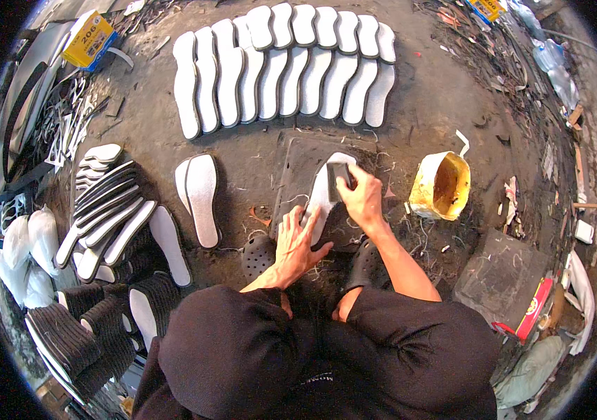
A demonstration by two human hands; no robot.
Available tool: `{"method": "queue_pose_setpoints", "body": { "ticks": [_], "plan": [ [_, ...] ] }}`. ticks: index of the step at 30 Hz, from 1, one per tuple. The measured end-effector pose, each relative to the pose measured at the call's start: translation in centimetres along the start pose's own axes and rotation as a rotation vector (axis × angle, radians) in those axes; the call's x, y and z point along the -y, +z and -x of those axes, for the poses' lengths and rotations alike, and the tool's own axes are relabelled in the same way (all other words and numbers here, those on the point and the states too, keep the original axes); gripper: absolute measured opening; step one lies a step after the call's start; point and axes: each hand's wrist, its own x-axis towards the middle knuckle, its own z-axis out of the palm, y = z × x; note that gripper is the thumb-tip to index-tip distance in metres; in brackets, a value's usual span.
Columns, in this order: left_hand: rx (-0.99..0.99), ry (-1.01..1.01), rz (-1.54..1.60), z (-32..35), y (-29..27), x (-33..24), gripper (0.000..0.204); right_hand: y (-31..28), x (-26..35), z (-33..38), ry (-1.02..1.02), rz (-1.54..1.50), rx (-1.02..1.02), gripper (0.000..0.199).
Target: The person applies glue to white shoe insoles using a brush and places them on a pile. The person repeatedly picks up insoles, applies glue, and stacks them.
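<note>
While left hand (297, 241) lies flat, fingers spread, pinning white insole (321, 199) at frame ctr on dark board (298, 168), right hand (361, 199) is closed round dark applicator block (337, 173) pressed on insole's upper end. Yellow glue tub (442, 185) sits ctr-right; insole row (284, 66) along top of floor (242, 147).

Counting what's lying around here: roughly seventeen white insoles (291, 66) are sitting in the overlapping row up top, though the overlap is making that hard to pin down. Two more insoles (199, 196) are lying as a pair on the floor, and one insole (323, 192) is sitting on the dark mat (298, 164). One yellow glue tub (440, 185) is standing nearby, plus two black clogs (258, 255).
</note>
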Motion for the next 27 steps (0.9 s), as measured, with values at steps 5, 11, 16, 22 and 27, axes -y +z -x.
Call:
{"method": "queue_pose_setpoints", "body": {
  "ticks": [5, 11, 16, 22, 27],
  "plan": [
    [0.116, -0.042, 0.109, 2.0, -0.8, 1.1, 0.091, 0.9, -3.3, -3.1, -0.187, 0.229, -0.232, 0.029],
    [0.090, -0.024, 0.142, 1.7, -0.6, 1.1, 0.090, 1.2, -3.2, -8.6, -0.669, 0.383, 0.252, 0.037],
    [0.075, -0.019, 0.185, 2.0, -0.8, 1.3, 0.088, -0.5, -3.6, -7.1, -0.696, 0.358, 0.191, 0.040],
    [0.113, -0.072, 0.202, 1.3, -0.8, 1.2, 0.086, -1.8, -5.1, 1.3, -0.505, 0.309, 0.241, 0.048],
    [0.067, -0.043, 0.277, -0.9, -0.7, 1.1, 0.089, -2.3, -5.2, -4.9, -0.422, 0.223, -0.084, 0.029]
  ]
}}
